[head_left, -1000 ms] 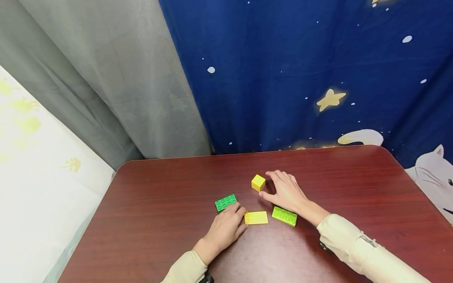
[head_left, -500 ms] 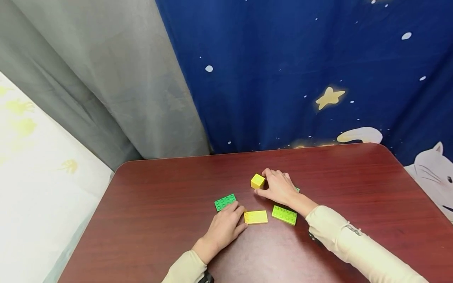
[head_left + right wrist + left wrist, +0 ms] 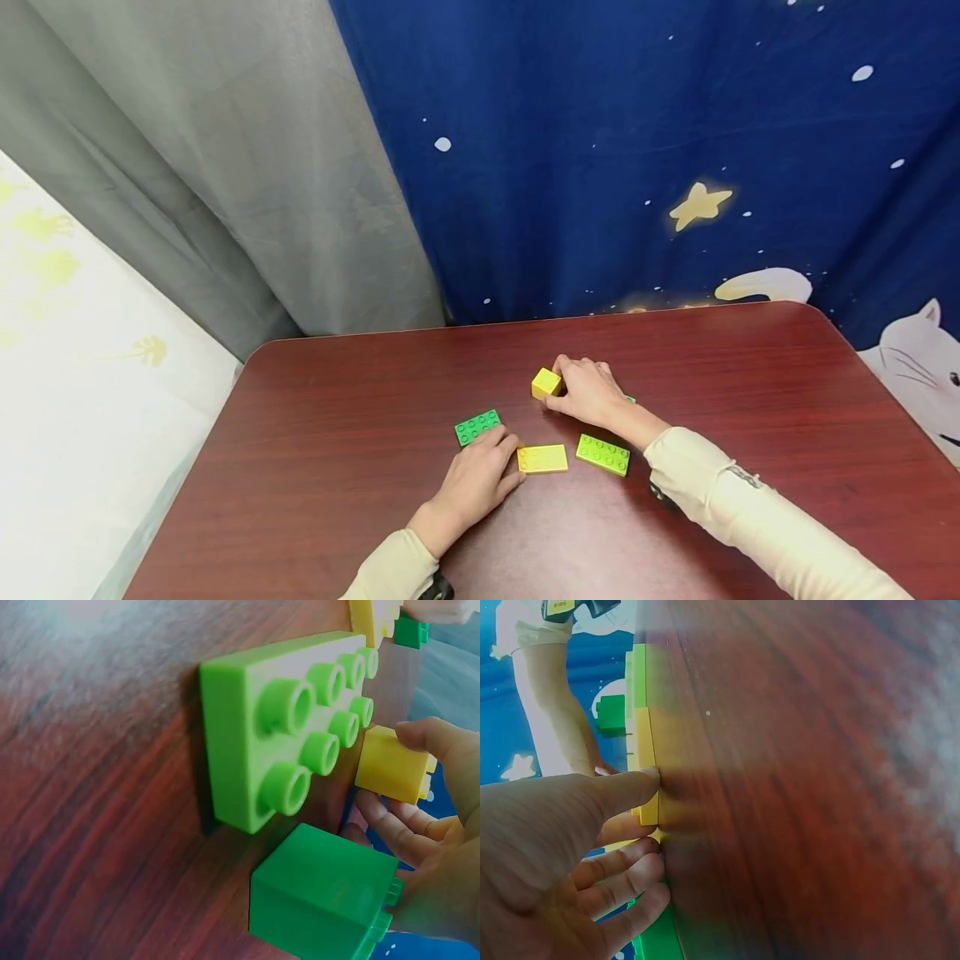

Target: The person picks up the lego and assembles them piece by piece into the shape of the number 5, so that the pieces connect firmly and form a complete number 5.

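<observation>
My right hand (image 3: 590,393) pinches a small yellow cube-shaped toy brick (image 3: 545,384) near the table's far middle. Its thumb lies on one side, fingers on the opposite side in the right wrist view. My left hand (image 3: 474,473) holds the left end of a flat yellow brick (image 3: 546,459) between thumb and index finger. Its other fingertips reach a flat green studded brick (image 3: 474,427), partly covered by them. Just right of the flat yellow brick lies a lime-green flat brick (image 3: 603,455) with round studs. A green cube-shaped brick (image 3: 322,885) stands by the right hand, mostly hidden in the head view.
The dark red wooden table (image 3: 337,467) has rounded far corners. Behind it hang a grey curtain (image 3: 300,167) and a blue curtain (image 3: 570,167) with stars. A white patterned cloth (image 3: 82,400) hangs along the left side.
My right hand has moved a little left and its thumb and fingers have closed on the yellow cube-shaped brick. A bit of the green cube-shaped brick now shows behind it. The left hand stays put.
</observation>
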{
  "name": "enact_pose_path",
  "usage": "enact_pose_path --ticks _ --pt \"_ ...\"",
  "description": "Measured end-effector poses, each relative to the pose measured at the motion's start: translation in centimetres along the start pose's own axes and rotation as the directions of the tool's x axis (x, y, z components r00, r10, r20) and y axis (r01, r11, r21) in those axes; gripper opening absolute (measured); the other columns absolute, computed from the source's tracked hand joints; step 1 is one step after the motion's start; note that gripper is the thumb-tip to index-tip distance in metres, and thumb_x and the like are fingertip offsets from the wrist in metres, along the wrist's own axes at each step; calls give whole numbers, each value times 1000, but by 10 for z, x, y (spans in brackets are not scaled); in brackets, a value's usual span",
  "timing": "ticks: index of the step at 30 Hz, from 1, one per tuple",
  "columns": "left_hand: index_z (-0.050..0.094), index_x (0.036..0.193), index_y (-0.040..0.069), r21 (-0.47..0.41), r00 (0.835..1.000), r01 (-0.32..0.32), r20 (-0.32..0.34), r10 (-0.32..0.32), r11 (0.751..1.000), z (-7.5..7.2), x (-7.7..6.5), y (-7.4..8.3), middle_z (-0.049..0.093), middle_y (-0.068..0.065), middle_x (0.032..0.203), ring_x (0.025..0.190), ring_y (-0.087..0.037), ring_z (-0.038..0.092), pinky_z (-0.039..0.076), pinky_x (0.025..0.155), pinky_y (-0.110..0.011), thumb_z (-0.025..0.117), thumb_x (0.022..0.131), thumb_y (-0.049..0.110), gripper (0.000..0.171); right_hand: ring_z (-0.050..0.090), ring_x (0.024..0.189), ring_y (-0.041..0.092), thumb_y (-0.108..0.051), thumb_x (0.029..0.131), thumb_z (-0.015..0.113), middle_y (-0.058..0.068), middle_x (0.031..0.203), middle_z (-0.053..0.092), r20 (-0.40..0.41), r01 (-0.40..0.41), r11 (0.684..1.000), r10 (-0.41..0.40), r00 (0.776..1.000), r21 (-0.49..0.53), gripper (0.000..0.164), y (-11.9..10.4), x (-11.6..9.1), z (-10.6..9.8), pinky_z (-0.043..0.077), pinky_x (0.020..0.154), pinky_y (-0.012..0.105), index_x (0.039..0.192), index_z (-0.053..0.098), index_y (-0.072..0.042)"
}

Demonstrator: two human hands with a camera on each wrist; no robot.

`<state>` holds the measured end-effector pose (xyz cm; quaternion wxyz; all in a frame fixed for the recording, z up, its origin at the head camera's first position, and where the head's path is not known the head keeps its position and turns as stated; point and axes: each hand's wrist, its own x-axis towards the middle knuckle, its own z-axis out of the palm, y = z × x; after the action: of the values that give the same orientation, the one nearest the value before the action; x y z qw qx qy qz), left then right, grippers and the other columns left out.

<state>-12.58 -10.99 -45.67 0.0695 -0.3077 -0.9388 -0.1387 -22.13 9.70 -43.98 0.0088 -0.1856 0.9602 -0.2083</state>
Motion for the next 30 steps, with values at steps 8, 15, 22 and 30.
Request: enact_pose_path --ticks 8,15,22,30 --pt "63 99 12 -42 1000 11 -9 -11 999 1 0 0 52 4 91 84 -13 52 47 70 -29 74 80 26 27 52 82 22 -31 75 74 -4 76 56 -7 19 997 -19 1000 72 36 -4 -6 -13 33 85 48 98 56 -9" --pt "65 100 12 -97 999 43 -1 -43 994 2 0 -3 56 3 96 89 -14 53 48 74 -30 76 78 26 28 51 79 19 -29 75 75 -6 76 56 -5 67 993 -67 998 97 36 -6 -15 -19 34 85 47 99 57 -9" --pt "67 100 13 -125 998 60 6 -60 990 3 -1 -3 57 4 96 90 -14 54 48 76 -30 77 77 26 28 53 77 19 -22 75 76 0 83 59 -36 110 983 -106 994 150 34 -7 -27 -24 43 71 33 99 56 -8" --pt "68 100 13 -133 997 71 -10 -73 989 -1 -1 0 57 4 96 91 -14 54 47 76 -31 77 76 26 28 59 76 15 -18 75 76 0 86 62 -42 171 970 -166 985 175 31 -10 -36 -26 46 66 29 98 57 -10"
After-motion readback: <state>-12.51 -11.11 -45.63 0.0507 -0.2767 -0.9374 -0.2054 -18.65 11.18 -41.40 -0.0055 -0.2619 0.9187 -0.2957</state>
